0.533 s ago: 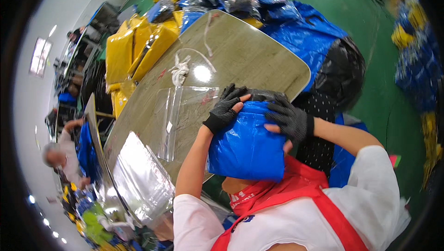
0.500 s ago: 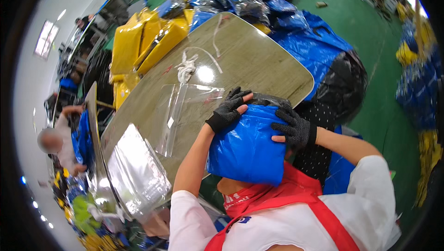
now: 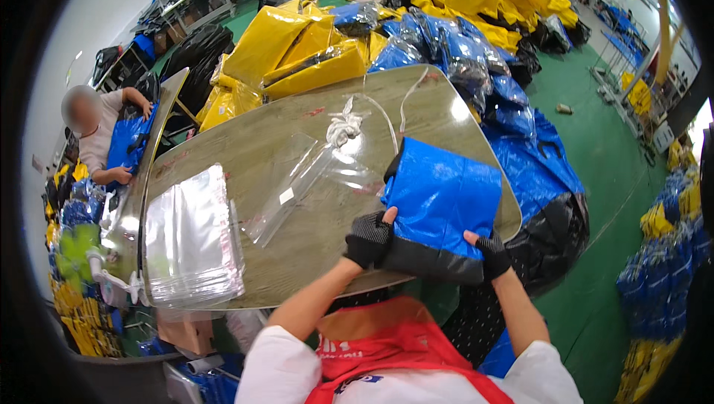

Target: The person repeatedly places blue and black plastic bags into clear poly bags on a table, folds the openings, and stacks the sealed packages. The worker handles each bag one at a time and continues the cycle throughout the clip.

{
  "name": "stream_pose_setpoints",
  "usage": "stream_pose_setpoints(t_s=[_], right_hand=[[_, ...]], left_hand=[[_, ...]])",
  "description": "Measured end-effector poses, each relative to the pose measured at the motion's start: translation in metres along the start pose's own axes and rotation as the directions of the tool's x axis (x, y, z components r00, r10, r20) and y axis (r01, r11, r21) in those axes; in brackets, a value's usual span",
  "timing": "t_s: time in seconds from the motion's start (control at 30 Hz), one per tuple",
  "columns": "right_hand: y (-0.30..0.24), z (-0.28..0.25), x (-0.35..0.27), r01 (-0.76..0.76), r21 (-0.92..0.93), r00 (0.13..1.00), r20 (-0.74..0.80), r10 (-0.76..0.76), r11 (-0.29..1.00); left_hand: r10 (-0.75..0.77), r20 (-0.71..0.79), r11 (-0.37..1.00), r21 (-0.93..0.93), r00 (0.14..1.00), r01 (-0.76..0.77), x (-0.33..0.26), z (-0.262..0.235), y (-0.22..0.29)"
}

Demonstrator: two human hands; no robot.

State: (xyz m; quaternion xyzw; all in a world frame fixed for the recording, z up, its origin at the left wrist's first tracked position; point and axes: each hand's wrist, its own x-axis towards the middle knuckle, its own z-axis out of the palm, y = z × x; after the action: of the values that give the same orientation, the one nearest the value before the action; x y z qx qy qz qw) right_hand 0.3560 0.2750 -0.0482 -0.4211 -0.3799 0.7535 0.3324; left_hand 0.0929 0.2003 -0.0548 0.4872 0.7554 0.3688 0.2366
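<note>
I hold a folded blue bag [image 3: 444, 199] with a dark bottom band over the near right part of the worn table [image 3: 245, 143]. My left hand [image 3: 370, 238], in a black fingerless glove, grips the bag's lower left edge. My right hand [image 3: 491, 254], gloved the same, grips its lower right corner. A clear plastic sleeve [image 3: 297, 188] lies flat on the table just left of the bag, below a knotted white cord [image 3: 343, 127].
A stack of clear plastic bags [image 3: 192, 236] lies at the table's near left. Piles of yellow bags [image 3: 297, 50] and blue bags [image 3: 446, 54] ring the far side. A black sack [image 3: 558, 233] stands at the right. Another person [image 3: 97, 132] works at the left table.
The blue bag has come down from close to my face and now lies spread over the table edge; my hands shifted from its top to its lower corners.
</note>
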Motion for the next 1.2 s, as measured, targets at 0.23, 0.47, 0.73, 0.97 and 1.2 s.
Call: stream_pose_setpoints(t_s=[0.23,0.47,0.73,0.97,1.2], right_hand=[[0.001,0.004,0.010,-0.131,-0.010,0.984,-0.120,0.129,0.991],[-0.014,-0.007,-0.033,-0.091,-0.023,0.994,-0.056,0.090,0.996],[0.001,0.020,-0.071,-0.146,-0.199,0.988,0.020,0.153,0.969],[0.000,0.004,-0.109,-0.163,-0.133,0.986,0.018,0.167,0.978],[-0.004,0.013,-0.117,-0.175,-0.226,0.978,0.070,0.195,0.958]], left_hand=[[0.214,-0.101,0.889,0.433,0.972,-0.151,0.207,-0.084,-0.126],[0.455,0.315,0.752,0.365,0.833,-0.549,0.039,-0.110,-0.088],[0.292,0.372,0.747,0.486,0.881,-0.453,-0.047,-0.114,-0.117],[0.395,0.184,0.687,0.591,0.900,-0.423,-0.043,-0.136,-0.157],[0.292,0.256,0.807,0.451,0.922,-0.381,-0.084,-0.110,-0.113]])
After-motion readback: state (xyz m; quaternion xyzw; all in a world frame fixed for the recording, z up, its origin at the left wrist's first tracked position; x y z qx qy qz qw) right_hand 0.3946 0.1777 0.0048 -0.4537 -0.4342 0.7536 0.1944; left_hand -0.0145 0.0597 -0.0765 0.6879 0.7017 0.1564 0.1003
